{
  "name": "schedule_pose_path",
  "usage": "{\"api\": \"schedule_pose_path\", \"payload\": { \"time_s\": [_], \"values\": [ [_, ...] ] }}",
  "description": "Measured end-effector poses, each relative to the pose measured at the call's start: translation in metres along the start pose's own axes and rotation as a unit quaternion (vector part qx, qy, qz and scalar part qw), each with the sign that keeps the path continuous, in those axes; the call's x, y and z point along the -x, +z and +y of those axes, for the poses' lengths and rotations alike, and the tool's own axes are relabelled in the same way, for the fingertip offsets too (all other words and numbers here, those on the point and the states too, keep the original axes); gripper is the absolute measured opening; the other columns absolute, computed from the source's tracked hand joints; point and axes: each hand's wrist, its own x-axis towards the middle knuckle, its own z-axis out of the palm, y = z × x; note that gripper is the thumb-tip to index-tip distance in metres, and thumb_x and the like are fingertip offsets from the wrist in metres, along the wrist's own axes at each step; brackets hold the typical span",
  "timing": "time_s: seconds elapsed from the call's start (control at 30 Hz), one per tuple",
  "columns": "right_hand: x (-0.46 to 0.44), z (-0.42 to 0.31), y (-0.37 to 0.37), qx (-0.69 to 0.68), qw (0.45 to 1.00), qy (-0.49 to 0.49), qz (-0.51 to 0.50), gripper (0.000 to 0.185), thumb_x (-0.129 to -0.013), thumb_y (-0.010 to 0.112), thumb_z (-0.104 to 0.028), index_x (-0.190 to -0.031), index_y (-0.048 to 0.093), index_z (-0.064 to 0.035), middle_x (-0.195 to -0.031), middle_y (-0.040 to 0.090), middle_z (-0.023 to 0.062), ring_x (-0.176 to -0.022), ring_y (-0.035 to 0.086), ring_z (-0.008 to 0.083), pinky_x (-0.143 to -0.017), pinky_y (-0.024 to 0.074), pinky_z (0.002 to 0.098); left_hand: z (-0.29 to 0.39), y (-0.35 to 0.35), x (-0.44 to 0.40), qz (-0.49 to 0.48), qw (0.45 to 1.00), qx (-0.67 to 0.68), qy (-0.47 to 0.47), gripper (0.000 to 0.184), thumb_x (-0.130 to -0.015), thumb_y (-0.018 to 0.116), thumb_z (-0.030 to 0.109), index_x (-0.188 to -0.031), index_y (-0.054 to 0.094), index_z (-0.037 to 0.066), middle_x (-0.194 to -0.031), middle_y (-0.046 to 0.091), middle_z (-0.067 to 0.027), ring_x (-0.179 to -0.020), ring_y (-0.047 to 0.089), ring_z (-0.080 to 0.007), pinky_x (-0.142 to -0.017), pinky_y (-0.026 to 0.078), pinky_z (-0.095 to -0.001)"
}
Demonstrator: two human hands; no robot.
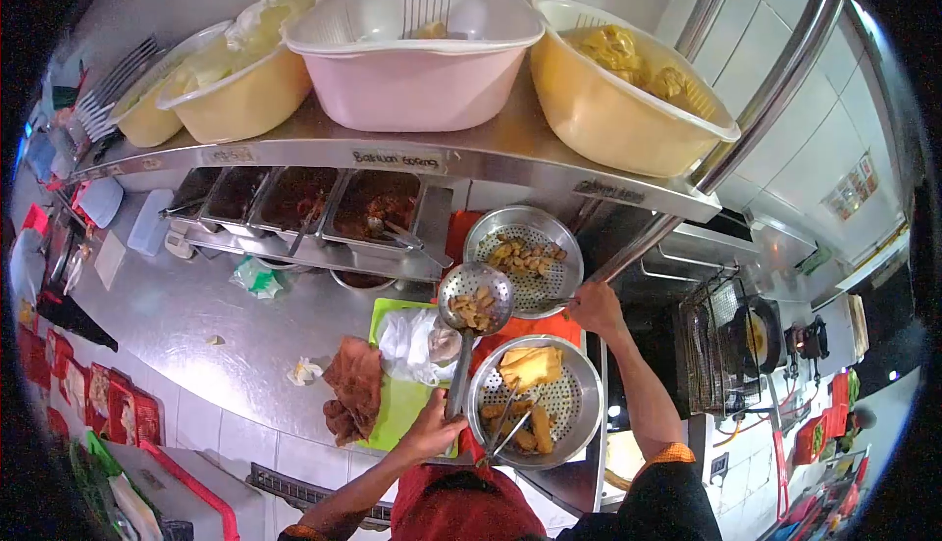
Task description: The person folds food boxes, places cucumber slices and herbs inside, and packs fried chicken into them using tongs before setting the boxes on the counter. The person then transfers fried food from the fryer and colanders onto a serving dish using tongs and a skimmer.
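My left hand (pixel 433 430) is wrapped round the handle of a perforated skimmer ladle (pixel 469 276), whose bowl carries small browned pieces (pixel 472 309). The bowl is raised just left of the upper metal colander (pixel 481 239), which has similar fried pieces (pixel 535 258) in it. At that colander's lower right rim my right hand (pixel 596 308) has its fingers closed; whether they grip the rim or a thin tool there is unclear. Nearer to me, a second colander (pixel 592 399) contains yellow fried blocks (pixel 531 367), brown sticks (pixel 530 433) and metal tongs (pixel 512 425).
A green cutting board (pixel 385 423) bears a white plastic bag (pixel 417 345), with a brown cloth (pixel 353 384) beside it. Sauce trays (pixel 376 203) stand behind. Overhead, a steel shelf (pixel 510 154) supports a pink basket (pixel 417 85) and yellow ones. Fry baskets (pixel 708 345) are right.
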Motion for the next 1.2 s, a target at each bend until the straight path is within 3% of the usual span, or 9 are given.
{"api": "schedule_pose_path", "payload": {
  "time_s": [0.13,0.2,0.27,0.5,0.63,0.73,0.8,1.07,1.2],
  "values": [
    [0.015,-0.015,-0.050,-0.165,0.985,-0.022,0.033,0.019,-0.071,0.062,-0.022,-0.072,0.065,-0.0035,-0.070,0.062,0.0151,-0.068,0.062,0.0321,-0.067,0.0503,0.0419,0.021,-0.002,0.005,-0.008,1.000,-0.030,-0.005,0.047,-0.079,0.059,0.011,-0.115,0.031,0.000,-0.093,0.053,-0.0133,-0.084,0.056,-0.0182,-0.068,0.045,-0.0311],
    [0.023,-0.034,-0.072,-0.272,0.961,0.004,0.046,0.019,-0.071,0.064,-0.021,-0.074,0.065,-0.0020,-0.070,0.063,0.0159,-0.068,0.062,0.0326,-0.068,0.0498,0.0418,0.013,0.003,0.005,0.005,0.999,0.042,0.020,0.034,-0.083,0.058,0.012,-0.108,0.036,0.004,-0.080,0.050,-0.0037,-0.060,0.047,-0.0100,-0.050,0.041,-0.0271],
    [0.026,-0.045,-0.074,-0.303,0.950,-0.010,0.072,0.021,-0.071,0.065,-0.019,-0.080,0.065,-0.0004,-0.070,0.062,0.0183,-0.068,0.061,0.0349,-0.066,0.0494,0.0403,0.017,0.003,0.004,-0.006,1.000,0.019,-0.005,0.034,-0.083,0.058,0.012,-0.108,0.036,0.004,-0.082,0.050,-0.0042,-0.061,0.047,-0.0103,-0.051,0.042,-0.0270],
    [0.008,-0.033,0.012,-0.241,0.942,0.154,0.174,0.024,-0.070,0.067,-0.020,-0.074,0.062,0.0030,-0.068,0.060,0.0246,-0.067,0.061,0.0387,-0.058,0.0495,0.0416,-0.006,0.004,-0.002,0.003,0.999,-0.011,0.031,0.049,-0.078,0.063,0.014,-0.113,0.032,0.000,-0.097,0.053,-0.0172,-0.087,0.056,-0.0198,-0.070,0.048,-0.0325],
    [-0.007,-0.032,0.059,-0.189,0.947,0.207,0.155,0.023,-0.074,0.064,-0.022,-0.079,0.062,0.0006,-0.069,0.060,0.0220,-0.065,0.060,0.0398,-0.057,0.0487,0.0448,0.006,0.002,0.002,-0.005,1.000,0.012,-0.018,0.047,-0.079,0.063,0.015,-0.112,0.032,0.001,-0.086,0.055,-0.0115,-0.073,0.057,-0.0177,-0.061,0.047,-0.0315],
    [-0.014,-0.044,0.065,-0.244,0.912,0.212,0.254,0.026,-0.072,0.066,-0.020,-0.073,0.062,0.0050,-0.066,0.058,0.0259,-0.067,0.060,0.0407,-0.059,0.0483,0.0448,0.016,0.000,0.009,-0.019,1.000,0.018,0.005,0.042,-0.085,0.058,0.016,-0.117,0.035,-0.001,-0.080,0.052,-0.0055,-0.057,0.048,-0.0104,-0.051,0.044,-0.0264],
    [-0.023,-0.039,0.084,-0.224,0.928,0.258,0.147,0.025,-0.073,0.065,-0.019,-0.077,0.063,0.0051,-0.066,0.059,0.0255,-0.067,0.060,0.0405,-0.060,0.0483,0.0444,0.021,0.001,0.010,-0.022,1.000,-0.006,-0.022,0.045,-0.085,0.058,0.017,-0.119,0.034,-0.001,-0.080,0.052,-0.0052,-0.057,0.048,-0.0100,-0.049,0.043,-0.0262],
    [-0.019,-0.027,0.091,-0.251,0.915,0.207,0.239,0.019,-0.075,0.063,-0.016,-0.081,0.064,0.0022,-0.065,0.060,0.0238,-0.064,0.062,0.0365,-0.056,0.0482,0.0424,0.018,0.000,0.007,-0.002,0.999,-0.034,-0.002,0.045,-0.082,0.061,0.018,-0.113,0.034,-0.001,-0.086,0.052,-0.0117,-0.077,0.054,-0.0188,-0.069,0.045,-0.0316],
    [-0.017,-0.028,0.094,-0.271,0.908,0.228,0.223,0.022,-0.074,0.064,-0.016,-0.082,0.064,0.0043,-0.065,0.060,0.0239,-0.065,0.062,0.0362,-0.055,0.0488,0.0404,0.003,0.002,0.002,-0.004,0.998,-0.056,0.035,0.043,-0.080,0.059,0.008,-0.114,0.033,0.004,-0.083,0.048,-0.0045,-0.067,0.050,-0.0127,-0.056,0.044,-0.0290]
  ]
}}
